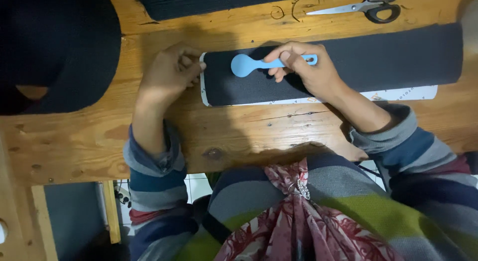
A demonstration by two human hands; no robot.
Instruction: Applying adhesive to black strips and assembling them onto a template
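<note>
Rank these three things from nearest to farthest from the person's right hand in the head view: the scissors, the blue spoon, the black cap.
From the right hand:
1. blue spoon: held in its grip, lying on the dark strip.
2. scissors: up at the table's far edge, to the right.
3. black cap: far across at the left end of the table.

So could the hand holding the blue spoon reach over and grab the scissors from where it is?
Probably yes. The right hand grips the blue spoon on the dark sheet, and the scissors lie just beyond on the bare wooden table. Nothing stands between them, though the hand is full.
</note>
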